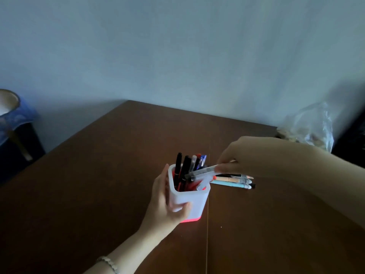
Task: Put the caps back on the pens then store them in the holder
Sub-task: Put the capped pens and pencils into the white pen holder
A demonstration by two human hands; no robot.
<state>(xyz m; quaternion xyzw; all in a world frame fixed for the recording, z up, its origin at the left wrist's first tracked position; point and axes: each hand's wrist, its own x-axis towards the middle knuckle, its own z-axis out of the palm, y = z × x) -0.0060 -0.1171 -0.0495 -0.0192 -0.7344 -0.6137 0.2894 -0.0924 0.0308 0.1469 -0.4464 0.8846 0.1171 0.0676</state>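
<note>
Fingers [224, 165] of R hand [248, 155] are together, pinched on a clear pen [203, 171] at its right end.

Head view, the only one:
- Clear pen hangs over the mouth of the holder [194, 200]. Long axis is nearly level, running left-right w/ a slight tilt. Dark end points left and a bit down, crossing the rim; the other end points right and up into the pinch. Something pale and blurred sits under the pen by the rim, can't tell what.
- L hand [167, 200] grips the holder from its left side: thumb curled across the near face, the other fingers up along the far-left wall.
- Holder is white w/ a red base, squarish w/ rounded corners, upright on the brown table [98, 194], approx mid-table.
- Pens in holder [186, 165]: black, red, blue and clear ones, stood on end, upper ends pointing up and leaning a little away from the camera.
- Loose pens [230, 180] lie flat on the table just right of the holder, partly under the R hand. They lie side by side, touching, long axes left-right, visible ends pointing right. One is light blue, one peach, at least one dark.
- Bracelet [108, 263] on L wrist.
- Crumpled clear plastic bag [314, 125] at the table's far-right corner, well apart from the holder.
- Blue cloth [21, 113] over smth at far left, off the table.
</note>
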